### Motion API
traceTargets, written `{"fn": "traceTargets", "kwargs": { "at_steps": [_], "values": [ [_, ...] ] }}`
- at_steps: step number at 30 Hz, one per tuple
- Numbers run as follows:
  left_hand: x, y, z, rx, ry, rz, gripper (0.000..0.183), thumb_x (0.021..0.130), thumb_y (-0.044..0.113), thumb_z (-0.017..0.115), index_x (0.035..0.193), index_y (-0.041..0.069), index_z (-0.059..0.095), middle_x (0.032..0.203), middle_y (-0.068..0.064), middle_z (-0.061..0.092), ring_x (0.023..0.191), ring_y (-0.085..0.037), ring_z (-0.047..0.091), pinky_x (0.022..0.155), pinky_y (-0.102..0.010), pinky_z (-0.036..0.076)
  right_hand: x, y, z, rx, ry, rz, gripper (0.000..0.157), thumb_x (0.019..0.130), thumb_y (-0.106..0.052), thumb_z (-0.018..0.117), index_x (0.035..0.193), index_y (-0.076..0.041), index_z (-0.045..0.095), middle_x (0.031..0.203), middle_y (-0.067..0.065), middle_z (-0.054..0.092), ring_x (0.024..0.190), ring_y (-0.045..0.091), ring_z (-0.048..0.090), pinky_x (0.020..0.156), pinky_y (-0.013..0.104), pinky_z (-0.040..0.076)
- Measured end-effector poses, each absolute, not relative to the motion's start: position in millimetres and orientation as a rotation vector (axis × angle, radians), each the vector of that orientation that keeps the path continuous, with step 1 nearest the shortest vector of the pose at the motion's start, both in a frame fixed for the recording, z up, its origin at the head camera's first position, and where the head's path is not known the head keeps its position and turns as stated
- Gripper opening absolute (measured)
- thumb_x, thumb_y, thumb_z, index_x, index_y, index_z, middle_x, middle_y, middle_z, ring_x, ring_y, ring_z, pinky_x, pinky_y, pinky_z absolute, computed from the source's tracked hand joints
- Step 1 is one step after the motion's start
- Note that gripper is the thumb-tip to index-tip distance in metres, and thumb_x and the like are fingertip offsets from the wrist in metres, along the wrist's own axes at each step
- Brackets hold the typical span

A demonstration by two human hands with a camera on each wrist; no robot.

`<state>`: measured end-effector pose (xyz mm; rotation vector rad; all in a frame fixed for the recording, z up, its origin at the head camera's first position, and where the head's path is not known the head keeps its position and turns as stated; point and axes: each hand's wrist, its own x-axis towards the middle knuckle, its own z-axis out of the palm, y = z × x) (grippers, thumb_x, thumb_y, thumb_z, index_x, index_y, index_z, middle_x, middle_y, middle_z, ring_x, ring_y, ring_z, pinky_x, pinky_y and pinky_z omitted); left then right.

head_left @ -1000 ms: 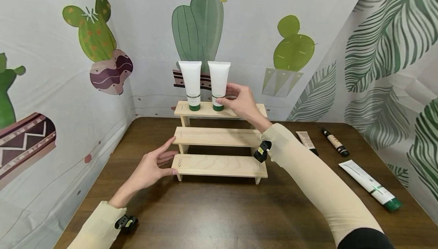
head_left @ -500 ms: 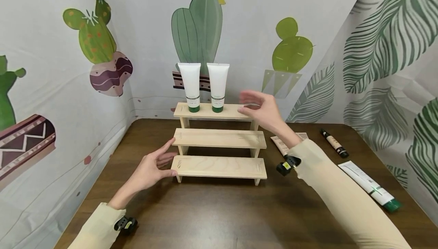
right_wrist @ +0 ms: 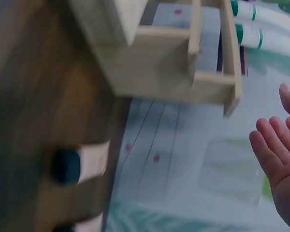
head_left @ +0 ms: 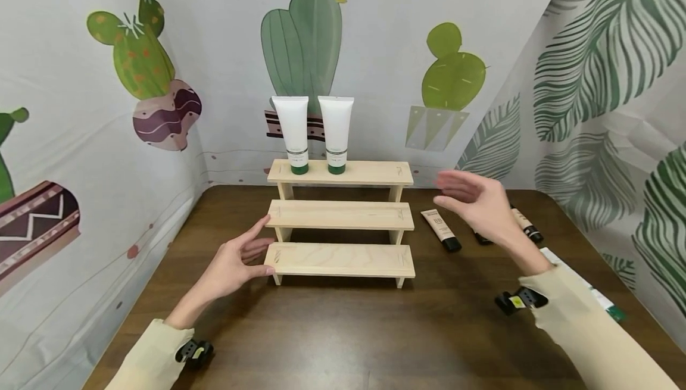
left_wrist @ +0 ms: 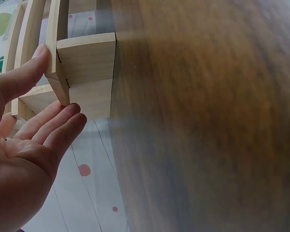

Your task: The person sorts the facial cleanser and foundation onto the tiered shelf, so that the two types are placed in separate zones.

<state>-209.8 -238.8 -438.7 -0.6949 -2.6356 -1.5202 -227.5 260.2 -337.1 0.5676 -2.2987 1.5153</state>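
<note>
A three-tier wooden stand [head_left: 339, 259] stands on the table. Two white tubes, the left tube [head_left: 292, 128] and the right tube [head_left: 337, 128], stand upright on green caps on its top tier. My left hand [head_left: 231, 266] touches the stand's left end, thumb at the bottom board and index fingertip at the middle one. Its other fingers extend along the side in the left wrist view. My right hand [head_left: 484, 206] hovers right of the stand, fingers loosely bent around nothing. Nearest it lies a beige tube [head_left: 440, 229] marked BB, black cap toward me.
Behind the right hand, a beige tube [head_left: 526, 224] with a black cap and another black cap [head_left: 482, 239] are partly hidden. Farther right lies a white tube [head_left: 604, 302] with a green cap, partly covered by the sleeve. Printed fabric [head_left: 375, 33] hangs behind the table.
My right hand has let go of the right white tube and moved right and toward me, uncovering the BB tube. My left hand has stayed at the stand's left end.
</note>
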Motion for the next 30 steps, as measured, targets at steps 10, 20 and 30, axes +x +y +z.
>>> {"fn": "traceTargets", "kwargs": {
  "at_steps": [10,20,30],
  "values": [
    [-209.3,-239.1,-439.5,-0.688,-2.639,-1.528,0.108,0.079,-0.003,0.091,0.167,0.025,0.035,0.135,-0.024,0.067,0.126,-0.035,0.065,0.103,-0.046,0.055,-189.1,335.2,-365.7,0.392,-2.412,1.267,0.044,0.087,0.006,0.084,0.129,0.003,0.071,0.112,0.004,0.078,0.096,0.003,0.074,0.080,0.013,0.059],
    [-209.7,-240.7,-439.0,-0.680,-2.645,-1.537,0.109,0.078,-0.003,0.092,0.167,0.024,0.034,0.135,-0.025,0.066,0.126,-0.036,0.065,0.103,-0.047,0.055,-163.4,398.3,-375.7,0.258,-2.622,0.982,0.038,0.092,-0.012,0.085,0.128,-0.003,0.073,0.105,-0.004,0.078,0.086,-0.006,0.070,0.069,0.010,0.055],
    [-210.6,-239.5,-437.9,-0.696,-2.640,-1.540,0.108,0.078,-0.004,0.091,0.167,0.024,0.035,0.135,-0.026,0.066,0.126,-0.036,0.065,0.102,-0.048,0.055,-157.0,460.4,-386.8,0.160,-2.813,0.720,0.034,0.096,-0.017,0.081,0.123,0.002,0.073,0.101,0.016,0.077,0.075,-0.007,0.064,0.056,0.019,0.053]
  ]
}}
